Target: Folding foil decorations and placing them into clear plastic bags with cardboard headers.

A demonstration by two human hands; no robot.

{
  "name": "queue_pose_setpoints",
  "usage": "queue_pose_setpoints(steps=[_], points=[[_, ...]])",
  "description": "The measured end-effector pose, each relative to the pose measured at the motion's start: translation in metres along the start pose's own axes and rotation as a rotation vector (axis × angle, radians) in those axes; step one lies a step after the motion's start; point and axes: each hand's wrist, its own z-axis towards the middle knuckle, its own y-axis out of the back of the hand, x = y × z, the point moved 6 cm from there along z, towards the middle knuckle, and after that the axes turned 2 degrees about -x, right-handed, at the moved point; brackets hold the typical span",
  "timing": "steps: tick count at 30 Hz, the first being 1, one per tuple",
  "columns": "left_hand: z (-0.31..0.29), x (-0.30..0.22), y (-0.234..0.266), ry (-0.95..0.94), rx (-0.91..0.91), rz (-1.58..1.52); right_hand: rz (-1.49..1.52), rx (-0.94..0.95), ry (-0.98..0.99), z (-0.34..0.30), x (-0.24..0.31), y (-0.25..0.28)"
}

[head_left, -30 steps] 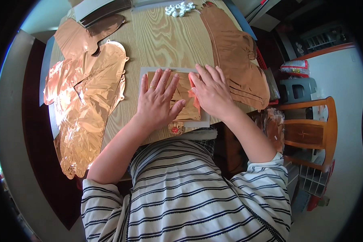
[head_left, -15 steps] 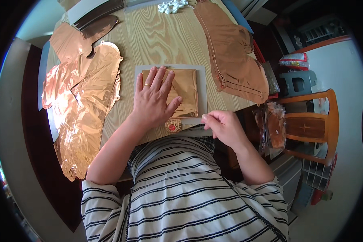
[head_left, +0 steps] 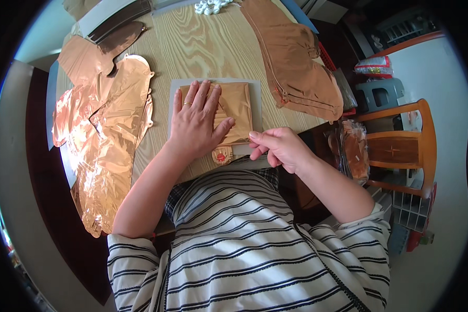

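Resting the left hand (head_left: 196, 119) on a folded copper-coloured foil packet (head_left: 236, 112), with the right hand (head_left: 252, 143) at its near right corner.

The packet is lying on a grey board (head_left: 256, 101) near the front edge of a wood-grain table (head_left: 192, 41); the left hand is spreading flat over the packet's left part, its fingers slightly apart; the right hand is bringing thumb and forefinger narrowly together at the corner, the other fingers curling below, though whether it is gripping the foil I cannot tell; a round gold-coloured tag with a red centre (head_left: 222, 155) is lying just beyond the packet's near edge; a crinkled shiny foil piece (head_left: 117, 135) is covering the table's left side; a duller foil piece (head_left: 301, 67) is lying on the right; small white things (head_left: 213, 6) are clustering at the far edge.
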Motion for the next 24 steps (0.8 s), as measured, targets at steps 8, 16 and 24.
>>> queue_pose_setpoints(steps=[8, 16, 24], points=[[-0.002, 0.003, -0.002, 0.0, -0.006, -0.019, 0.023, -0.082, -0.061, 0.0, 0.008, -0.012], [-0.002, 0.005, -0.002, -0.021, -0.002, -0.041, 0.123, -0.144, -0.017, -0.001, 0.005, -0.015], [-0.005, 0.007, -0.007, -0.096, -0.013, 0.018, 0.06, -0.161, 0.125, 0.003, 0.003, -0.014]])
